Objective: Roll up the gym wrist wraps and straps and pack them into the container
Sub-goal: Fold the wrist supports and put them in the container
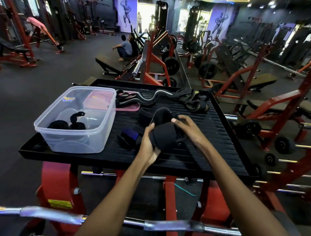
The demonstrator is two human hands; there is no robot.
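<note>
Hands mid-roll above desk [194,158]: left hand [148,145] fingers clamped under black wrap [163,135]; right hand [184,126] pinching its top; keep turns tight, edges even, w/ container [71,139] just left.

We see a dim gym, glare from a bright doorway [143,14] at the back, edges bowed, and the near barbell [105,220] perhaps motion-blurred.

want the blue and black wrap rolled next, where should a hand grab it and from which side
Judging by its pose, pinch the blue and black wrap across its raised blue middle, coming from above. It lies flat on the ribbed black tray, so no edge stands up. The left hand is nearest, though both it and the right hand now hold the black wrap.
</note>
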